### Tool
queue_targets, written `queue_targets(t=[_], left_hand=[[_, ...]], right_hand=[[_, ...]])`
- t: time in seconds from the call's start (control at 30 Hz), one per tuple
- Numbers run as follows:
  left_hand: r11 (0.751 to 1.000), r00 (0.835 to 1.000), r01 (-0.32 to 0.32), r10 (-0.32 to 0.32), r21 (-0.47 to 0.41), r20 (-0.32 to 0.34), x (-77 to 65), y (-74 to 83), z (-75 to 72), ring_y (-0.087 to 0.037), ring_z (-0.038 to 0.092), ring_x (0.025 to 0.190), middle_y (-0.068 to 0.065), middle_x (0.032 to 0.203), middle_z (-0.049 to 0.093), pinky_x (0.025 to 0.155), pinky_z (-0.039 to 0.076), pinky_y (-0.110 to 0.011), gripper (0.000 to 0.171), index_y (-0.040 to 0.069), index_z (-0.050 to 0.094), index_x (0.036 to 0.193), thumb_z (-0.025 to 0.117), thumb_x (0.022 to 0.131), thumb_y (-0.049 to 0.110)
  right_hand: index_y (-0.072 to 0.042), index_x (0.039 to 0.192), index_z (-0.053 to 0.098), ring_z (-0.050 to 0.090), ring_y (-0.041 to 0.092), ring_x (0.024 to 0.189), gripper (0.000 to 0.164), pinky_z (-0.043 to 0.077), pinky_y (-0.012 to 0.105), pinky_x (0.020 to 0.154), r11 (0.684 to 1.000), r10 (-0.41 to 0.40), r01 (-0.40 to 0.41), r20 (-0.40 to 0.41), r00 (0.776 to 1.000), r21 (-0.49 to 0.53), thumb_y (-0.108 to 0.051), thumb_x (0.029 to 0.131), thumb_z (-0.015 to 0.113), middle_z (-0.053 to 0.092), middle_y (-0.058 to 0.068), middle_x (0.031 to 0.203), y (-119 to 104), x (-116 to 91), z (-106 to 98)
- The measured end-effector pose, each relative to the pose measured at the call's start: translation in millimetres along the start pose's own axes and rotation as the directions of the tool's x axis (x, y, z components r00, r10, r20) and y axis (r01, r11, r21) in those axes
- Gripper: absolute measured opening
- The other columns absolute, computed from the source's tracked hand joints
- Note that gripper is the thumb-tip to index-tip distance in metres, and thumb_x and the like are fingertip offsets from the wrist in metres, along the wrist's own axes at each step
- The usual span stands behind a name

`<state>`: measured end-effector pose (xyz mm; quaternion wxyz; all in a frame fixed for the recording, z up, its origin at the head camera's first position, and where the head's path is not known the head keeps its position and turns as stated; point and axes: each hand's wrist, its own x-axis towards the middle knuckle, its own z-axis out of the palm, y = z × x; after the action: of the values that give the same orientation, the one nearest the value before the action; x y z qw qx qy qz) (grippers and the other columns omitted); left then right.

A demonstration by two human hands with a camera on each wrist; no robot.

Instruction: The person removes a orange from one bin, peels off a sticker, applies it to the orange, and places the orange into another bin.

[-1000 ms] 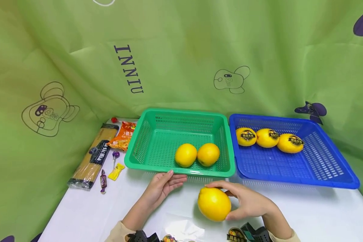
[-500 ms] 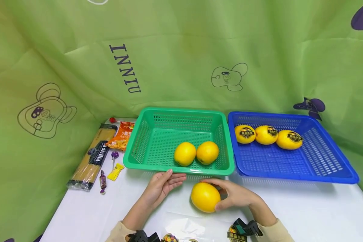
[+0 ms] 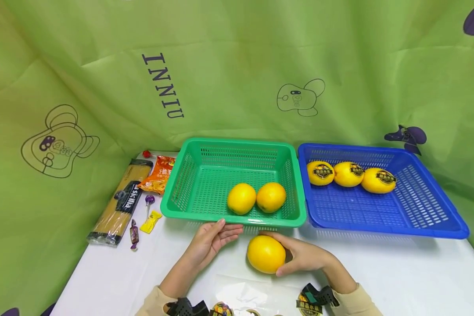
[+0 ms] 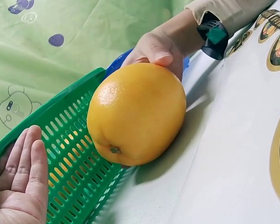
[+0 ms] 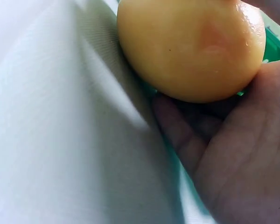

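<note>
A plain yellow-orange orange [image 3: 266, 254] is gripped by my right hand [image 3: 305, 256], thumb at its near side and fingers over the far side. In the left wrist view, the stem end of the orange [image 4: 135, 116] faces the camera. My left hand [image 3: 212, 243] lies palm up with straight fingers at the near rim of the green basket [image 3: 205, 217], holding nothing. Two plain oranges, one on the left [image 3: 241, 199] and one on the right [image 3: 271, 197], sit in that basket. The blue basket [image 3: 351, 213] beside it bears 3 oranges [image 3: 348, 174] with black-and-gold stickers.
A clear sheet with round fruit stickers [image 3: 309, 305] lies at the table's front edge. Left of the green basket are a spaghetti pack [image 3: 120, 202], an orange snack bag [image 3: 159, 174], a purple lollipop [image 3: 149, 199] and wrapped candies [image 3: 151, 222]. A green curtain [image 3: 237, 66] hangs behind.
My right hand has carried the orange left and slightly away from me, closer to the left hand and the green basket. The left hand has stayed at the basket's rim.
</note>
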<state>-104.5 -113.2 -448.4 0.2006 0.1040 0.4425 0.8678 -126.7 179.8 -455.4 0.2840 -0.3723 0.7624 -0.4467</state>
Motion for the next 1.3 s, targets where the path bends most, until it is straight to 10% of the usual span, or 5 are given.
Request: queue_targets(t=[0.5, 0.73, 1.0, 1.17, 1.3], left_hand=[[1.0, 0.999, 0.021, -0.021, 0.013, -0.033, -0.2, 1.4, 1.8, -0.018, 0.066, 0.107, -0.014, 0.112, 0.069, 0.094, 0.052, -0.029, 0.036, -0.006, 0.058, 0.112, 0.047, 0.101, 0.027], [0.973, 0.995, 0.096, -0.102, 0.21, 0.019, -2.6, 3.9, 4.8, -0.018, 0.065, 0.107, -0.034, 0.125, 0.054, 0.096, 0.051, -0.034, 0.052, -0.024, 0.038, 0.127, 0.049, 0.1, 0.02], [0.78, 0.988, 0.127, -0.151, 0.613, -0.013, -27.5, 15.4, 22.8, -0.031, 0.062, 0.111, -0.026, 0.121, 0.061, 0.093, 0.05, -0.018, 0.04, -0.01, 0.055, 0.123, 0.059, 0.094, 0.016], [0.698, 0.968, 0.044, -0.208, 0.715, 0.143, -47.5, 8.1, 48.4, -0.026, 0.062, 0.112, -0.018, 0.123, 0.062, 0.095, 0.05, -0.021, 0.036, -0.002, 0.058, 0.124, 0.057, 0.096, 0.02], [0.482, 0.906, -0.164, -0.271, 0.861, 0.324, -46.2, -14.8, 72.9, -0.009, 0.058, 0.116, -0.004, 0.126, 0.063, 0.097, 0.049, -0.022, 0.038, 0.005, 0.059, 0.126, 0.055, 0.096, 0.029]], right_hand=[[-0.009, 0.151, 0.02, 0.03, 0.011, 0.138, 0.091, 0.022, 0.022, 0.112, 0.997, -0.066, 0.066, 0.001, 0.998, 0.051, -0.016, 0.079, 0.076, 0.028, 0.011, 0.154, 6.3, 2.1, 0.5], [-0.009, 0.151, 0.021, 0.029, 0.011, 0.14, 0.092, 0.019, 0.015, 0.112, 0.997, -0.076, 0.076, -0.025, 0.997, -0.006, -0.016, 0.078, 0.077, 0.028, 0.011, 0.155, 4.7, -5.7, -2.9], [-0.006, 0.149, 0.022, 0.03, 0.008, 0.14, 0.085, 0.021, 0.012, 0.113, 0.992, -0.122, 0.123, -0.103, 0.987, 0.008, -0.007, 0.08, 0.073, 0.028, 0.018, 0.153, 0.9, -42.9, -4.7], [0.001, 0.148, 0.022, 0.029, 0.011, 0.141, 0.081, 0.024, 0.014, 0.113, 0.982, -0.167, 0.18, -0.174, 0.97, 0.063, 0.005, 0.08, 0.067, 0.027, 0.026, 0.151, 0.6, -76.6, -0.3], [0.007, 0.145, 0.024, 0.034, 0.016, 0.139, 0.075, 0.027, 0.013, 0.112, 0.972, -0.201, 0.223, -0.234, 0.951, 0.071, 0.012, 0.08, 0.062, 0.03, 0.029, 0.147, -0.1, -98.7, 5.7]])
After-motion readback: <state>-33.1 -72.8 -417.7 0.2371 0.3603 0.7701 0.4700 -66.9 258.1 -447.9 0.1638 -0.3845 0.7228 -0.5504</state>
